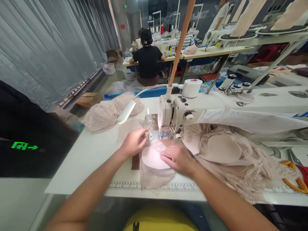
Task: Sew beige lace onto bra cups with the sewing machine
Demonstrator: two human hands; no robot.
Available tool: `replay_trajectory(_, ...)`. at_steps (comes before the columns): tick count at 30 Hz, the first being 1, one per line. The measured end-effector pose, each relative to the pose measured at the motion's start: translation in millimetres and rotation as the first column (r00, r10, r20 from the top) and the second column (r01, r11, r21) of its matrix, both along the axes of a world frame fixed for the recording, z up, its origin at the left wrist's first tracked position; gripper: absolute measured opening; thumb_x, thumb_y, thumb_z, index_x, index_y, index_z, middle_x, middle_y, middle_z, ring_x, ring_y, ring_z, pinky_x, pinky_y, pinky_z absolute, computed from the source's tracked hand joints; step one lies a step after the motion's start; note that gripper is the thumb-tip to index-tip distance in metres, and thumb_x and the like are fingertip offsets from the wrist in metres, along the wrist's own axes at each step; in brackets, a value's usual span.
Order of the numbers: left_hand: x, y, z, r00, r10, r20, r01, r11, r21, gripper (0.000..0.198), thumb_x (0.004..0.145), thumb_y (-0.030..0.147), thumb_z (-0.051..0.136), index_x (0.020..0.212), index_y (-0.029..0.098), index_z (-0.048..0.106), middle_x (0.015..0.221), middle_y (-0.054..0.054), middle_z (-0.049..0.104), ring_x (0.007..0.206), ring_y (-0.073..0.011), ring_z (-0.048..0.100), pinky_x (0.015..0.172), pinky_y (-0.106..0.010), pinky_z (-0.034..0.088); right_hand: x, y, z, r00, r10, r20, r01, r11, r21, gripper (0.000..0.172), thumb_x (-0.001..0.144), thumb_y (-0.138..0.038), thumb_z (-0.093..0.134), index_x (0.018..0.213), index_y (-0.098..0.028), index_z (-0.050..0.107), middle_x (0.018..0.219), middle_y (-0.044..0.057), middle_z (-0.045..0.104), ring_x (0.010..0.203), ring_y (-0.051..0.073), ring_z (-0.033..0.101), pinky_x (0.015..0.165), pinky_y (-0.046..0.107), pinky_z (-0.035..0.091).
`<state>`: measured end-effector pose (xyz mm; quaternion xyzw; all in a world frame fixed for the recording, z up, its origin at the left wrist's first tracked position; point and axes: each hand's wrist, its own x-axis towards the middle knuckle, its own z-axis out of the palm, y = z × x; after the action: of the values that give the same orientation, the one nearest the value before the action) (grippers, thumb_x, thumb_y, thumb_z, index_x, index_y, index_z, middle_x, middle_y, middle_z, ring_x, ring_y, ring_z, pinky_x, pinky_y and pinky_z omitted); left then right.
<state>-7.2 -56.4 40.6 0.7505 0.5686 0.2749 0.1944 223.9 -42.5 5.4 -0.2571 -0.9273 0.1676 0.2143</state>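
Under the lit needle area of a white sewing machine lies a pale bra cup with sheer mesh fabric around and below it. My left hand is at the cup's upper left, fingers pinched together at the sheer fabric's edge beside the presser foot. My right hand rests on the cup's right side, fingers curled and pressing on the fabric. Whatever sits between the fingertips is partly hidden.
Beige lace pieces lie at the table's back left, under a small lamp. A heap of beige lace garments covers the right, near orange-handled scissors. A ruler strip runs along the front edge. A person sits ahead.
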Motion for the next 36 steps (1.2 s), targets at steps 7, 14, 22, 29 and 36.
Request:
replay_trajectory(7, 38, -19, -9.8, 0.891, -0.281, -0.358, 0.331, 0.94, 0.085, 0.021, 0.09, 0.019, 0.045, 0.093, 0.014, 0.065, 0.095, -0.011, 0.067, 0.094, -0.0227, 0.063, 0.081, -0.036, 0.053, 0, 0, -0.1, 0.998, -0.061, 0.013, 0.06, 0.996, 0.059, 0.023, 0.088, -0.022, 0.052, 0.068, -0.018, 0.063, 0.064, 0.0, 0.062, 0.061, 0.012, 0.05, 0.06, 0.025, 0.031)
replay_trajectory(14, 38, -5, -19.5, 0.844, -0.336, -0.418, 0.402, 0.912, 0.078, 0.027, 0.091, 0.02, 0.044, 0.111, 0.014, 0.06, 0.116, -0.014, 0.063, 0.109, -0.0241, 0.06, 0.09, -0.04, 0.053, -2, 4, -3.7, 0.95, -0.304, 0.079, 0.296, 0.951, 0.094, 0.013, 0.086, -0.024, 0.056, 0.092, -0.019, 0.067, 0.088, 0.005, 0.065, 0.082, 0.019, 0.057, 0.072, 0.029, 0.041)
replay_trajectory(22, 32, 3, -21.4, 0.844, -0.319, -0.431, 0.377, 0.924, 0.055, 0.039, 0.088, 0.029, 0.05, 0.122, 0.009, 0.053, 0.125, -0.02, 0.057, 0.113, -0.0292, 0.056, 0.094, -0.045, 0.051, -6, 5, -1.8, 0.91, -0.36, 0.205, 0.351, 0.933, 0.082, 0.029, 0.09, -0.031, 0.052, 0.114, -0.019, 0.063, 0.098, 0.006, 0.067, 0.09, 0.022, 0.06, 0.08, 0.033, 0.044)
replay_trajectory(29, 26, 16, -20.5, 0.787, -0.386, -0.482, 0.439, 0.899, -0.003, 0.051, 0.089, 0.034, 0.047, 0.129, 0.003, 0.05, 0.134, -0.022, 0.051, 0.124, -0.0313, 0.048, 0.102, -0.046, 0.044, -8, 7, -1.2, 0.892, -0.382, 0.243, 0.377, 0.924, 0.072, 0.028, 0.09, -0.032, 0.052, 0.112, -0.018, 0.064, 0.093, 0.006, 0.067, 0.086, 0.022, 0.06, 0.077, 0.033, 0.042)
replay_trajectory(36, 21, 25, -19.5, 0.75, -0.431, -0.503, 0.476, 0.879, -0.043, 0.058, 0.087, 0.037, 0.048, 0.135, 0.004, 0.047, 0.139, -0.02, 0.047, 0.127, -0.031, 0.045, 0.107, -0.044, 0.039, -11, 9, -0.2, 0.871, -0.406, 0.277, 0.413, 0.91, 0.037, 0.023, 0.09, -0.032, 0.051, 0.1, -0.018, 0.066, 0.087, 0.005, 0.067, 0.078, 0.02, 0.059, 0.07, 0.031, 0.041)
